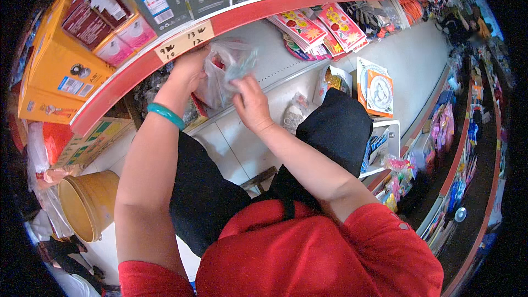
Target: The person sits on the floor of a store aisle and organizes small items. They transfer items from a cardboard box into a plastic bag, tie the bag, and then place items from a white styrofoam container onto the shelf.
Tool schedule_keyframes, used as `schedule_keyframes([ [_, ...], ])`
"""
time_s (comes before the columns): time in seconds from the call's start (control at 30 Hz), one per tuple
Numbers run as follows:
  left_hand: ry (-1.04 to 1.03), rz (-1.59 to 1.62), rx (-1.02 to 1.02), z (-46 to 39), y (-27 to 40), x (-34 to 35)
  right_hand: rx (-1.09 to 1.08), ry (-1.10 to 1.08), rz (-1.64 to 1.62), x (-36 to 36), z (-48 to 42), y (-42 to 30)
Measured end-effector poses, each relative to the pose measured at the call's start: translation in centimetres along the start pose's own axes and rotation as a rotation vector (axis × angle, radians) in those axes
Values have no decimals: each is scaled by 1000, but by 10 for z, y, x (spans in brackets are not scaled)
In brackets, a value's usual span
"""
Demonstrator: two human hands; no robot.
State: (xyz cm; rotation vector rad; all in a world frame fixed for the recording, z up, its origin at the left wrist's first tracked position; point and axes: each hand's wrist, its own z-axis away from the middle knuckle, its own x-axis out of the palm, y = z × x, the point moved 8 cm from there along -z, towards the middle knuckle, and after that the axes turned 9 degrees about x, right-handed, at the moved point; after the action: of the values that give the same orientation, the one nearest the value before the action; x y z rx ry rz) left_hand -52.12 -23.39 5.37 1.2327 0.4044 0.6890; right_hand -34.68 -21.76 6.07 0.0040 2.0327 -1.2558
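A translucent plastic bag [216, 78] with something red inside is in front of me at the lower shelf. My left hand [192, 70] holds the bag's left side, its fingertips partly hidden under the upper shelf edge. With the fingers of my right hand [252, 103] I grip the bag's right side, where a bluish-green, blurred part [243, 66] shows. What the bag contains is hard to make out. Beneath the bag lies the grey metal lower shelf [272, 55]. Red-edged packaged goods [198, 105] sit just below my left hand.
Above my hands runs a red shelf edge [247, 12] bearing boxes [161, 4]. Pink printed packets [299, 29] lie farther right on the lower shelf. A yellowish bucket [88, 202] stands at left. Near my right knee are a white basket [387, 140] and orange-white disc packages [377, 88].
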Motion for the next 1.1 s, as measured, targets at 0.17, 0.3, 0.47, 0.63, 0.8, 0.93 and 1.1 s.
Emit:
schedule_keyframes([
  [0.17,-64,-80,42,5,0,1,225,-203,194,53,39,98],
  [0.3,-50,-37,25,15,9,-10,280,20,-26,21,24,48],
  [0.47,-170,31,-18,2,-10,-16,-146,113,-82,33,17,-36],
  [0.63,-132,-91,21,7,-2,-7,-76,-285,413,105,36,41],
  [0.8,-140,16,57,-16,-24,-31,474,-178,293,71,62,119],
  [0.93,-100,-75,27,9,-3,-21,534,373,-32,14,38,125],
  [1.1,-197,-218,154,6,8,-12,319,-59,24,54,12,71],
])
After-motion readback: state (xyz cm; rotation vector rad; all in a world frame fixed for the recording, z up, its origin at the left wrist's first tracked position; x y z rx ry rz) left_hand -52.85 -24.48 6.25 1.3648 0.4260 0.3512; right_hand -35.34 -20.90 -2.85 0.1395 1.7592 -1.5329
